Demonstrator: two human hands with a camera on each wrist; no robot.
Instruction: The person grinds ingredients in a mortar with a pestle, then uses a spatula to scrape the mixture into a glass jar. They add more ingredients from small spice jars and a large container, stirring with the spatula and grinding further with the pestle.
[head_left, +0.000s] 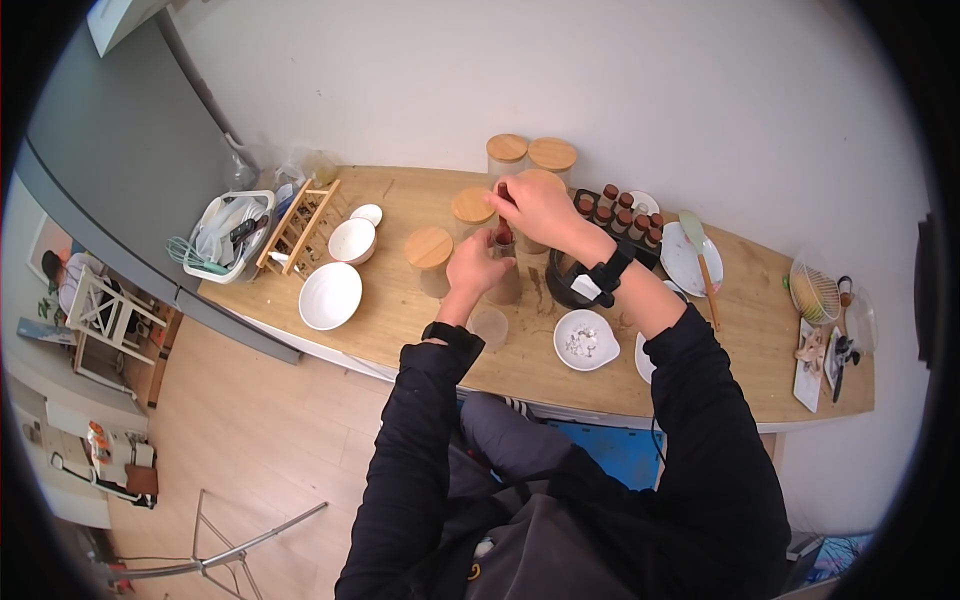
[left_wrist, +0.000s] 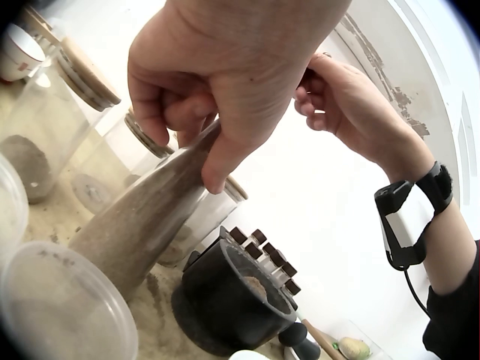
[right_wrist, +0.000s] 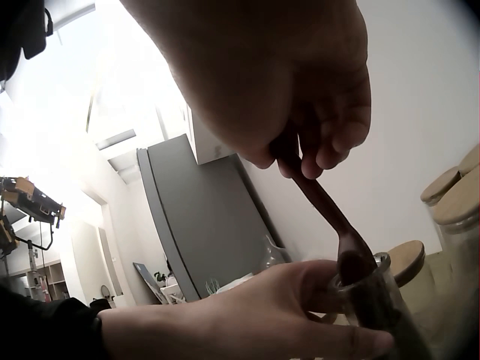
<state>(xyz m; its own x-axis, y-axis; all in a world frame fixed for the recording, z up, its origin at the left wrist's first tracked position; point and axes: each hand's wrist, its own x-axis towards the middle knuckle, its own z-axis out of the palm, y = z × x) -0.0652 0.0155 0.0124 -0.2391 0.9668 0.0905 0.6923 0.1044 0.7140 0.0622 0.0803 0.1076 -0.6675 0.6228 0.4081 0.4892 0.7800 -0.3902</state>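
Note:
My left hand [head_left: 478,268] grips the upper part of a tall glass bottle [left_wrist: 146,214] filled with grey-brown powder. The bottle leans in the left wrist view. Above it, my right hand [head_left: 545,210] pinches the handle of a dark reddish-brown spoon [right_wrist: 326,204]. In the right wrist view the spoon points down, its bowl right at the bottle's mouth [right_wrist: 381,264]. A clear plastic cup [left_wrist: 67,300] stands close by the bottle. To its right is a black pot [left_wrist: 225,307] with something brown inside.
Several wooden-lidded jars [head_left: 430,247] surround the bottle. A white bowl [head_left: 563,350] with white bits sits in front of the pot. Behind are small spice bottles [head_left: 608,195]; rightward, a plate [head_left: 682,262] bears a spatula [head_left: 700,245]. White bowls [head_left: 330,296] and a wooden rack [head_left: 305,225] stand left.

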